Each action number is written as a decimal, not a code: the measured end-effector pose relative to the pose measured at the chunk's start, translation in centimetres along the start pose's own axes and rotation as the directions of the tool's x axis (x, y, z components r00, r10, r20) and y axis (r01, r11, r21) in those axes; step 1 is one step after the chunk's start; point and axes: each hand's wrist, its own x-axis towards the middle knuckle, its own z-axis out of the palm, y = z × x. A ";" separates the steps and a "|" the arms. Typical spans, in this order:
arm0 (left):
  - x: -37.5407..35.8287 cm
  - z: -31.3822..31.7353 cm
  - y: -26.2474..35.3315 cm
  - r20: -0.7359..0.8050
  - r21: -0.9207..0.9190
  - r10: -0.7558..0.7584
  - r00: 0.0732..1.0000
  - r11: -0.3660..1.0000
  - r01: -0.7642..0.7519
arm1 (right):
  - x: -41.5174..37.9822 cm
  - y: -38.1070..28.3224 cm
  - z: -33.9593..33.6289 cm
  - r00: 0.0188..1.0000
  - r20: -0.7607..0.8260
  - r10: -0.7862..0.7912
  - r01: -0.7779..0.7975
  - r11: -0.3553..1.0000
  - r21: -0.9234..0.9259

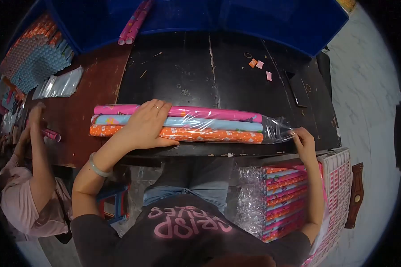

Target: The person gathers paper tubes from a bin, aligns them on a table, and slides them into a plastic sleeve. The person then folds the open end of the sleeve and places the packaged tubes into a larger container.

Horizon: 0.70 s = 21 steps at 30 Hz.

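Three rolls of wrapping paper lie side by side on the table, inside a clear plastic sleeve (278,130): a pink roll (218,112), a light blue roll (227,124) and an orange patterned roll (218,135). My left hand (149,122) rests flat across them left of the middle, fingers stretched out and thumb apart. At the far right, the fingers of my right hand (304,141) pinch the gathered loose end of the sleeve, past the ends of the rolls. The sleeve looks wrinkled there.
Blue bins (272,26) stand at the back, with pink rolls (136,22) leaning there. Stacked rolls (42,58) and flat plastic sleeves (60,83) are at left, near a co-worker's hand (36,113). Small packets (259,64) lie back right. A crate (336,178) and wrapped rolls (285,200) stand below right.
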 end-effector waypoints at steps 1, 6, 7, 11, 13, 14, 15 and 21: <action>0.0 0.0 0.0 0.001 -0.005 0.002 1.000 1.000 -0.002 | -0.1 0.5 0.5 1.000 0.002 0.005 -0.005 1.000 -0.002; 0.0 -0.3 0.4 0.058 0.023 -0.025 0.998 0.999 0.024 | 1.3 -0.9 2.8 0.993 0.113 0.021 -0.098 0.673 0.733; 0.0 -0.2 0.3 0.061 0.029 -0.027 0.998 0.999 0.026 | 1.7 -1.3 2.6 0.994 0.112 0.018 -0.095 0.669 0.737; 0.1 -1.2 0.0 0.060 0.045 0.004 0.998 0.999 -0.006 | 3.8 -1.0 2.5 0.831 0.554 0.049 -0.421 0.705 0.570; 0.0 -2.1 0.0 0.074 0.034 -0.030 0.997 0.999 0.028 | 4.2 -2.2 2.5 0.807 0.590 0.034 -0.425 0.728 0.538; 0.0 -2.4 -0.2 0.083 0.006 -0.059 0.995 0.998 0.059 | 4.1 -3.3 2.5 0.835 0.547 0.060 -0.405 0.740 0.537; -0.2 -2.7 -0.4 0.093 -0.022 -0.088 0.992 0.996 0.091 | 3.9 -4.0 2.9 0.861 0.502 0.085 -0.386 0.751 0.536; -1.0 -0.3 -0.9 0.047 -0.012 -0.071 0.996 0.997 0.072 | 4.6 -1.6 4.8 0.855 0.497 0.147 -0.465 0.641 0.610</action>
